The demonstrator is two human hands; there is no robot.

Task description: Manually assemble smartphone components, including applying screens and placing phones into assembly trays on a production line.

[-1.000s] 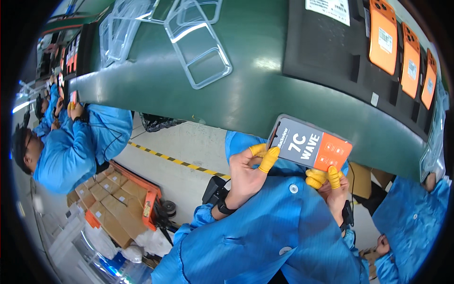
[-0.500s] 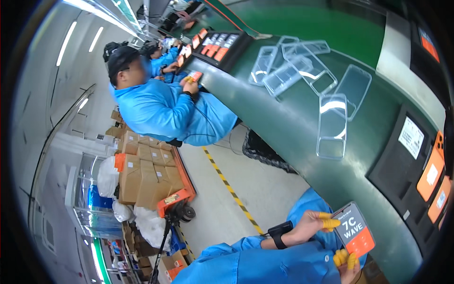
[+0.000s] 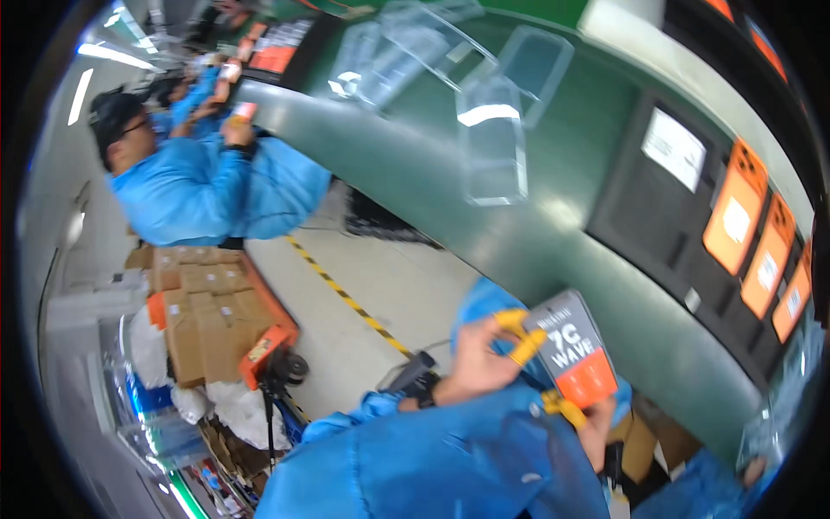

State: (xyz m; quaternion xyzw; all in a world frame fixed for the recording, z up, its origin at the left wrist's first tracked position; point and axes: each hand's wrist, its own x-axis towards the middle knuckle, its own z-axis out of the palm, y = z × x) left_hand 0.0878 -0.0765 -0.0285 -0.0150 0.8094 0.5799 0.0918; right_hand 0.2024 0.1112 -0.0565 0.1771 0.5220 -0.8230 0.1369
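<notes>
Flat rectangular carton, dark grey with an orange lower panel (image 3: pixel 573 359), held low in the picture between both hands, in front of the person's blue-sleeved chest and just below the near edge of the long green work surface (image 3: pixel 432 164). The carton is tilted, its orange end pointing down and to the right.

Left hand (image 3: pixel 480 363): lies to the left of the carton, closed on its left long edge. Yellow finger covers (image 3: pixel 521 337) on 2 fingers press against that edge near the upper corner. A dark band sits on the wrist.

Right hand (image 3: pixel 588 424): lies beneath the carton, gripping its lower orange end; yellow-covered fingertips touch the bottom corner, and the palm is mostly hidden behind the carton and the sleeve.

Surroundings: several clear plastic trays (image 3: pixel 493 143) lie on the green surface well above the carton. To the right, a black tray (image 3: pixel 631 216) carries 1 white-labelled item and a row of 3 orange packs (image 3: pixel 735 221), well apart from the hands. At upper left a co-worker in a blue coat (image 3: pixel 190 186) leans on the same surface, hands busy with a small item. On the floor at left stand stacked brown cardboard boxes (image 3: pixel 199 303) on an orange pallet truck (image 3: pixel 264 350), beside a yellow-and-black floor stripe (image 3: pixel 346 294).
</notes>
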